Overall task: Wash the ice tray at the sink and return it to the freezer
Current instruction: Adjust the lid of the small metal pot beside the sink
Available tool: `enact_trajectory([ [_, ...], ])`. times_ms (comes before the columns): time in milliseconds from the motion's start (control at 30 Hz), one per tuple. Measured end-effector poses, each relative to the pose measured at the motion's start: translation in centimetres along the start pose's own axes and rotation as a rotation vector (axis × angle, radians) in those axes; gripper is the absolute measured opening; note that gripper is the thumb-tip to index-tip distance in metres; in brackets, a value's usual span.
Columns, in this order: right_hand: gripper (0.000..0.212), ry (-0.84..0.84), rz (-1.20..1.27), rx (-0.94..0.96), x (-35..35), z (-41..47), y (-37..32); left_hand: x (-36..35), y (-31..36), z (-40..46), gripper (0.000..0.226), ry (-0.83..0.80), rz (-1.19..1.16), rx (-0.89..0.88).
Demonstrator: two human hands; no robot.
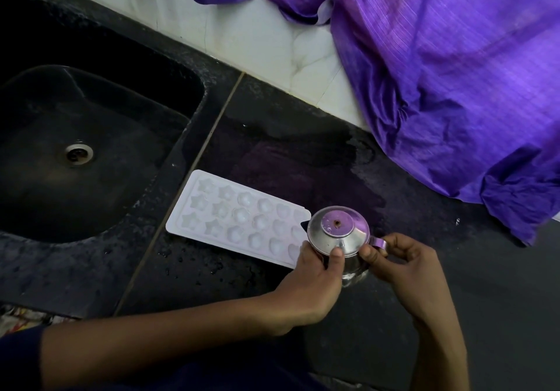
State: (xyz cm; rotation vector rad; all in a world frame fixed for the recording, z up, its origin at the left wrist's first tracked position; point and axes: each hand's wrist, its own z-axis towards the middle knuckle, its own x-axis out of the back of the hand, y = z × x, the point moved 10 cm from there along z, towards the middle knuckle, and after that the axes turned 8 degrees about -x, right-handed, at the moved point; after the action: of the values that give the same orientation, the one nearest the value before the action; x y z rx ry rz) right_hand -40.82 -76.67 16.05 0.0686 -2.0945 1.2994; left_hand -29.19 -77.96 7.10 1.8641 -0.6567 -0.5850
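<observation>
Sink [91,111]: set into the counter [500,284], far left.
Ice tray [239,217]: flat on the counter, just right of the sink.
Steel pot [341,239]: over the tray's right end, between left hand [312,284] and right hand [406,266].
Cloth [454,72]: behind, against the wall, draped onto the counter.

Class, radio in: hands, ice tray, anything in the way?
Both hands on steel pot: left hand grips body, right hand pinches handle. Ice tray flat on counter beside sink. Pot overlaps tray's end.
</observation>
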Motion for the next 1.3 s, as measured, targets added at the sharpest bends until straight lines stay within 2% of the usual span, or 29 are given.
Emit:
enact_trajectory([
  [400, 0.016, 0.023, -0.228, 0.021, -0.2, -0.4, -0.3, -0.9, -1.4, -1.8, 0.054, 0.031, -0.174, 0.144],
  [1033, 0.019, 0.006, -0.207, 0.019, 0.1, -0.9, -1.0, -1.7, -1.1, -1.6, 0.056, -0.025, -0.177, 0.11],
  [1133, 0.024, -0.011, -0.146, 0.016, 0.1, -0.9, -1.0, -1.7, -1.0, -1.4, 0.059, -0.009, -0.16, 0.079],
  [1300, 0.027, -0.045, -0.024, 0.038, 0.2, -0.8, -1.3, -1.4, -0.2, -1.1, 0.082, 0.055, -0.049, -0.039],
])
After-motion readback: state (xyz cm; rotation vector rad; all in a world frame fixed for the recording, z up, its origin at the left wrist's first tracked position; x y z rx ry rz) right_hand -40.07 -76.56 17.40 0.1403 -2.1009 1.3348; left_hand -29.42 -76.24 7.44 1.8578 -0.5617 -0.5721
